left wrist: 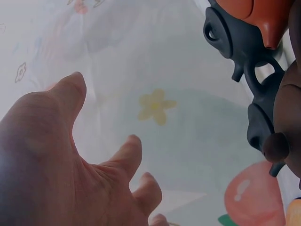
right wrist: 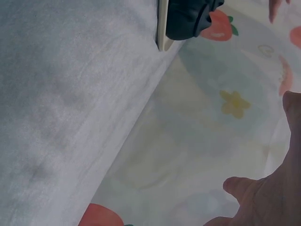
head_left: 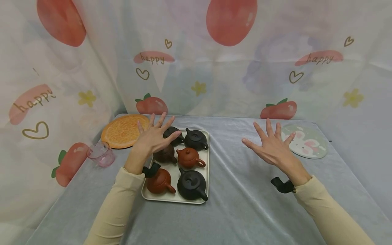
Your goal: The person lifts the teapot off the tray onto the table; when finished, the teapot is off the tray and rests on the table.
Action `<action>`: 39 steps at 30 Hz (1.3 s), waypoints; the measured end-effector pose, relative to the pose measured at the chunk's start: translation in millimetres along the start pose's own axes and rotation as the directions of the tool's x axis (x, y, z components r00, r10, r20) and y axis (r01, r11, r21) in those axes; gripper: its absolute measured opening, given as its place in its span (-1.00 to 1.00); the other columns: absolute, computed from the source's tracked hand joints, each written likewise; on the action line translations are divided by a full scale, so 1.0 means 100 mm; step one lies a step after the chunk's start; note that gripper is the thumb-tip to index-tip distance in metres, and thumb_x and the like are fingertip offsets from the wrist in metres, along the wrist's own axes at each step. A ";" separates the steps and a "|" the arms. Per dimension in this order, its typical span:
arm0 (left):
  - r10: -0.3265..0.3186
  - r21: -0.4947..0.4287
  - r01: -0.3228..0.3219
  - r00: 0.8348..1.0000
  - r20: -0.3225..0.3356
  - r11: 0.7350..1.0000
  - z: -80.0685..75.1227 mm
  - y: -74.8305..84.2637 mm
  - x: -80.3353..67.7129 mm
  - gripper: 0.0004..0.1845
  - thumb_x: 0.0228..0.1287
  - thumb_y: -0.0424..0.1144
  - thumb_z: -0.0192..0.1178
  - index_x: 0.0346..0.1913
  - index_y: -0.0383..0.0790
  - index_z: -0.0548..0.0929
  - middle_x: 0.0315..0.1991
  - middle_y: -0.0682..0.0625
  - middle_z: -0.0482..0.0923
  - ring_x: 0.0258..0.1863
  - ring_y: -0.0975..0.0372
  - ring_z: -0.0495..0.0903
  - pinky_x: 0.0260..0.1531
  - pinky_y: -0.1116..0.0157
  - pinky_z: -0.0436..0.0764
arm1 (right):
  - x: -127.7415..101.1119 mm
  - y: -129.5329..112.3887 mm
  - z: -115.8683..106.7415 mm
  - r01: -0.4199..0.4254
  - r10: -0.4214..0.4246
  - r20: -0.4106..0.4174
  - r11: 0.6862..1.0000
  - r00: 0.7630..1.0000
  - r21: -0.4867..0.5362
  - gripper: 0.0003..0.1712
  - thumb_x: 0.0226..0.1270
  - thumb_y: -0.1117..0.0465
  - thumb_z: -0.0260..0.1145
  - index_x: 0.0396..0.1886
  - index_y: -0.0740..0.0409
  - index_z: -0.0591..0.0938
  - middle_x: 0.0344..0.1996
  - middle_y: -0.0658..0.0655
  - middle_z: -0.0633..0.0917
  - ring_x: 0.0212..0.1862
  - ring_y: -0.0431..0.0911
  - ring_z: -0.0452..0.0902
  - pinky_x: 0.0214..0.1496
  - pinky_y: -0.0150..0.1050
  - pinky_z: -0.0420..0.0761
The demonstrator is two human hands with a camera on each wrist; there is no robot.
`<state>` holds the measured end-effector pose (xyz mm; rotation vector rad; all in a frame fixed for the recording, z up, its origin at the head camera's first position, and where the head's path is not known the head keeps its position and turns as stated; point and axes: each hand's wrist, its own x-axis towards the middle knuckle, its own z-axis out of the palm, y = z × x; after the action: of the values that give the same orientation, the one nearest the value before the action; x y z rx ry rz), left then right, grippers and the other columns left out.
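My left hand [head_left: 154, 136] is held over the left part of a cream tray [head_left: 193, 201], fingers spread and holding nothing. Several small clay teapots stand on that tray: a black teapot [head_left: 192, 184] at the near right, a reddish-brown teapot [head_left: 159, 181] at the near left, and an orange-brown teapot [head_left: 187, 158] in the middle row. A dark brown teapot [head_left: 164, 154] and a black teapot [head_left: 172, 132] are partly hidden by the hand. Another black teapot [head_left: 196, 139] is at the far right corner. To the right of the tray, my right hand [head_left: 272, 146] hovers with spread fingers, nothing in it.
A pink clear glass [head_left: 102, 154] stands at the table's left edge, near a round orange mat [head_left: 122, 131]. Toward the back right lies a round mat with a rabbit print [head_left: 309, 146]. Grey cloth [head_left: 232, 211] covers the table, and a printed curtain [head_left: 183, 27] hangs behind.
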<state>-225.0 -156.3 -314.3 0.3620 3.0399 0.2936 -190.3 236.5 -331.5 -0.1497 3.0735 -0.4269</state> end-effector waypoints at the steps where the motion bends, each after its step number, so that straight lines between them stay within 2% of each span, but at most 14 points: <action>1: 0.002 -0.001 -0.002 1.000 0.003 1.000 0.00 0.00 0.00 -0.15 0.29 0.54 -0.43 0.56 0.30 -0.18 0.60 0.06 -0.41 0.54 -0.06 -0.48 0.28 -0.43 -0.48 | 0.00 0.01 0.00 -0.002 0.002 0.000 1.000 1.000 -0.001 0.11 0.27 -0.59 -0.20 0.60 -0.05 -0.14 0.52 0.34 -0.41 0.45 0.46 -0.62 0.08 0.67 -0.60; 12: 0.038 -0.014 -0.039 0.999 -0.016 0.999 0.02 -0.11 0.06 -0.17 0.32 0.51 -0.46 0.57 0.27 -0.18 0.60 0.00 -0.37 0.55 -0.11 -0.41 0.29 -0.43 -0.46 | 0.01 0.06 0.00 -0.016 0.016 0.009 1.000 1.000 -0.006 0.11 0.26 -0.60 -0.19 0.60 -0.07 -0.14 0.53 0.29 -0.44 0.46 0.45 -0.59 0.16 0.65 -0.51; 15: 0.058 -0.063 -0.058 0.998 0.000 0.996 0.03 -0.20 0.07 -0.19 0.38 0.45 -0.43 0.58 0.17 -0.16 0.59 -0.06 -0.38 0.54 -0.14 -0.39 0.31 -0.39 -0.50 | 0.03 0.07 0.01 -0.013 0.013 0.012 1.000 1.000 0.014 0.11 0.27 -0.58 -0.17 0.60 -0.03 -0.13 0.53 0.32 -0.41 0.48 0.44 -0.55 0.25 0.60 -0.44; 17: 0.076 -0.104 -0.074 0.997 0.015 0.992 0.03 -0.29 0.07 -0.21 0.46 0.36 -0.36 0.58 0.06 -0.13 0.58 -0.18 -0.35 0.54 -0.18 -0.34 0.33 -0.38 -0.46 | 0.05 0.06 0.03 -0.004 0.004 0.003 0.999 1.000 0.032 0.08 0.32 -0.53 -0.17 0.59 0.06 -0.07 0.53 0.38 -0.34 0.49 0.43 -0.45 0.32 0.55 -0.34; 19: 0.089 -0.138 -0.088 0.996 0.007 0.987 0.06 -0.40 0.06 -0.24 0.51 0.24 -0.26 0.58 -0.10 -0.06 0.56 -0.30 -0.24 0.52 -0.23 -0.22 0.37 -0.36 -0.32 | 0.06 0.06 0.07 0.010 -0.009 -0.025 0.998 1.000 0.057 0.02 0.39 -0.46 -0.16 0.55 0.19 0.07 0.53 0.43 -0.18 0.50 0.42 -0.22 0.40 0.47 -0.13; 21: 0.091 -0.158 -0.089 0.996 0.008 0.983 0.09 -0.53 0.04 -0.27 0.54 0.12 -0.18 0.55 -0.24 -0.01 0.52 -0.40 -0.11 0.49 -0.28 -0.08 0.40 -0.32 -0.13 | 0.08 0.05 0.11 0.030 -0.024 -0.071 0.996 0.997 0.087 -0.08 0.46 -0.36 -0.13 0.47 0.28 0.24 0.49 0.44 0.09 0.45 0.37 0.08 0.38 0.37 0.14; 24: 0.079 -0.185 -0.077 0.997 0.007 0.980 0.18 -0.72 0.00 -0.31 0.56 0.01 -0.15 0.51 -0.39 0.06 0.44 -0.46 0.07 0.41 -0.32 0.12 0.36 -0.27 0.13 | 0.11 0.05 0.18 0.078 -0.058 -0.150 0.988 0.987 0.135 -0.28 0.51 -0.20 -0.05 0.28 0.31 0.47 0.28 0.37 0.49 0.22 0.27 0.47 0.20 0.24 0.47; 27: 0.077 -0.219 -0.071 0.997 0.019 0.973 0.33 -0.86 -0.01 -0.36 0.56 -0.06 -0.14 0.47 -0.45 0.14 0.38 -0.47 0.20 0.34 -0.34 0.23 0.29 -0.26 0.26 | 0.14 0.07 0.24 0.135 -0.100 -0.210 0.978 0.973 0.161 -0.47 0.51 -0.06 0.04 0.13 0.28 0.59 0.04 0.28 0.68 0.03 0.17 0.63 0.04 0.14 0.58; 31: 0.127 -0.306 -0.116 0.992 0.015 0.945 0.56 -0.96 0.03 -0.45 0.55 -0.18 -0.11 0.43 -0.45 0.24 0.35 -0.45 0.28 0.33 -0.31 0.28 0.27 -0.25 0.30 | 0.16 0.11 0.30 0.189 -0.139 -0.244 0.962 0.960 0.197 -0.60 0.49 0.05 0.10 0.02 0.27 0.64 -0.10 0.23 0.74 -0.09 0.10 0.68 -0.05 0.07 0.64; 34: 0.157 -0.355 -0.139 0.987 0.020 0.924 0.73 -1.02 0.05 -0.48 0.52 -0.27 -0.08 0.41 -0.49 0.26 0.35 -0.44 0.28 0.35 -0.29 0.26 0.30 -0.23 0.28 | 0.18 0.12 0.34 0.210 -0.157 -0.225 0.948 0.962 0.237 -0.64 0.48 0.08 0.12 -0.02 0.25 0.65 -0.17 0.19 0.75 -0.13 0.06 0.68 -0.07 0.03 0.65; 37: 0.166 -0.390 -0.134 0.985 0.050 0.911 0.84 -1.07 0.06 -0.45 0.45 -0.32 -0.03 0.41 -0.52 0.23 0.39 -0.49 0.18 0.39 -0.32 0.15 0.34 -0.25 0.18 | 0.18 0.13 0.35 0.209 -0.160 -0.192 0.940 0.968 0.270 -0.67 0.48 0.09 0.13 -0.05 0.23 0.66 -0.21 0.14 0.75 -0.14 0.02 0.64 -0.06 -0.01 0.63; 39: 0.170 -0.440 -0.116 0.982 0.086 0.890 0.88 -1.10 0.10 -0.39 0.41 -0.32 0.01 0.43 -0.54 0.17 0.43 -0.51 0.05 0.44 -0.33 0.00 0.38 -0.27 0.05 | 0.18 0.13 0.35 0.201 -0.154 -0.173 0.934 0.973 0.295 -0.68 0.48 0.09 0.13 -0.07 0.21 0.67 -0.24 0.12 0.74 -0.15 -0.01 0.62 -0.07 -0.04 0.62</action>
<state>-251.9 -243.3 -422.2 0.5441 2.7213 0.9027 -207.6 237.5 -369.2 -0.4050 3.0900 -0.9655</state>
